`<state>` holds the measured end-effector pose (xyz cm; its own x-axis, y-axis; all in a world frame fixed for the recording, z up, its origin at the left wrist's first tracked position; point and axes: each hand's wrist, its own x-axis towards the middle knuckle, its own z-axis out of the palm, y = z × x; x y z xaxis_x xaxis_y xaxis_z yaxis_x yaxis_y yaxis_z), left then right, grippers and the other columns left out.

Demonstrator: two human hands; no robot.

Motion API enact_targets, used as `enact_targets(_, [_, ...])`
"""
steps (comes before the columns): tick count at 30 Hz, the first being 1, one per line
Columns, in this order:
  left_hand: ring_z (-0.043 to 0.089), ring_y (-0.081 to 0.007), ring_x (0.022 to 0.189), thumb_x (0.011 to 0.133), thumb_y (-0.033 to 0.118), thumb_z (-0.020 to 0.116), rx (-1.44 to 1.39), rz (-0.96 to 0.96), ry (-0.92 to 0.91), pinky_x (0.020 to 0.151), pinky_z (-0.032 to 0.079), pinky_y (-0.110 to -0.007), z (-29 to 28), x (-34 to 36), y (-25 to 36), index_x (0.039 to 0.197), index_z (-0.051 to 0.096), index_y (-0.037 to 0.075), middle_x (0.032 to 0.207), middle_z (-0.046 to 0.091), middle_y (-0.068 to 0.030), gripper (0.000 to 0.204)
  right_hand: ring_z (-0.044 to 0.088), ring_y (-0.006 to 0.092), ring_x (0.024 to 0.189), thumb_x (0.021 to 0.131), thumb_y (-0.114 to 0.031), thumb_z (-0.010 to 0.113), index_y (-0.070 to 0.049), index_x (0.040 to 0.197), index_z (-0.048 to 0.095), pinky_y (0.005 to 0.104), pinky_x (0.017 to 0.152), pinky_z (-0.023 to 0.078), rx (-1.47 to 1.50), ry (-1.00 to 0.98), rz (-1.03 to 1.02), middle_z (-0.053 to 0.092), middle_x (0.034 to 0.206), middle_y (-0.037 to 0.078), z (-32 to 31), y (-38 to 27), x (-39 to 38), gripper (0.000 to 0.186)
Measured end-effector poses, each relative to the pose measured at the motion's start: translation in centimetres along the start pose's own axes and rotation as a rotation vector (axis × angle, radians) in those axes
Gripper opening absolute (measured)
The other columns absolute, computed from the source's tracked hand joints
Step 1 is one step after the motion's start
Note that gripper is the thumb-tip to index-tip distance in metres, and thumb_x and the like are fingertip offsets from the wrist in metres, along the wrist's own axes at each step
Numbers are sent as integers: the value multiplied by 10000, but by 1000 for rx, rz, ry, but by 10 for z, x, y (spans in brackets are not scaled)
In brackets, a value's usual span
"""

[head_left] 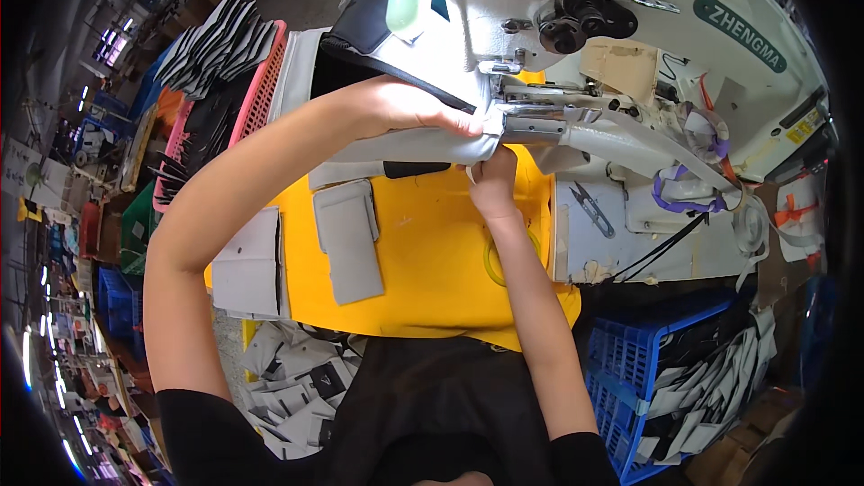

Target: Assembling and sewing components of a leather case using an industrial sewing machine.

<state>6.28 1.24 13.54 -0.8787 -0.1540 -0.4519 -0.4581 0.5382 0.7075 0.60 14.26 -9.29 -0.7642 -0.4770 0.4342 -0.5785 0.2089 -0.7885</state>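
At a white sewing machine [486,18], my left hand [427,115] grips a white and black fabric piece [405,146] beside the needle area, its thumb along the edge. My right hand [493,180] is just below, fingers curled at the lower edge of the same piece, partly hidden by it. A metal binding attachment [535,129] sits to the right of both hands, with white tape [630,139] leading into it. Under my arms is a yellow work surface [423,279] with grey fabric pieces [346,243] on it.
A pink basket [256,81] of stacked pieces stands at left. Folded pieces [243,261] lie by my left arm. Snips [594,211] rest on the machine bed. A blue crate [616,369] of pieces is at lower right; more pieces [288,396] are heaped at lower left.
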Motion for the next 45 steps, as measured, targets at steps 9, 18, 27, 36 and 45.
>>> enact_targets(9, [605,-279,1104,725,661,703,380,42,10,960,459,-384,-4,-7,25,1156,734,67,1249,658,-141,735,568,301,501,808,-62,641,23,732,655,388,512,447,386,72,81,623,606,153,-3,-22,-3,114])
enact_targets(18, [652,-285,895,716,375,759,269,61,31,818,532,-404,-10,-3,39,1136,703,-11,1092,700,-171,573,553,173,438,872,-41,581,79,715,628,280,413,420,600,15,251,598,558,96,-24,-61,-5,203])
enact_targets(27, [664,-284,907,700,242,794,95,73,12,826,538,-393,-13,16,35,1102,711,-28,1079,707,-187,491,539,138,434,917,-92,488,72,820,629,238,375,389,619,-139,397,610,589,104,-62,-92,-8,237])
enact_targets(36, [650,-264,938,779,317,785,99,16,-5,843,515,-348,-12,31,21,1078,716,-34,1075,706,-178,467,516,151,376,891,-108,500,63,777,613,245,337,358,500,-364,575,591,570,108,-123,-115,23,234])
enact_targets(45, [595,-232,854,884,178,676,447,757,638,800,483,-314,-8,-51,-35,1075,674,23,1007,674,-101,246,517,122,537,919,-140,560,22,841,612,275,503,410,-133,-166,183,585,640,44,-130,-113,4,187])
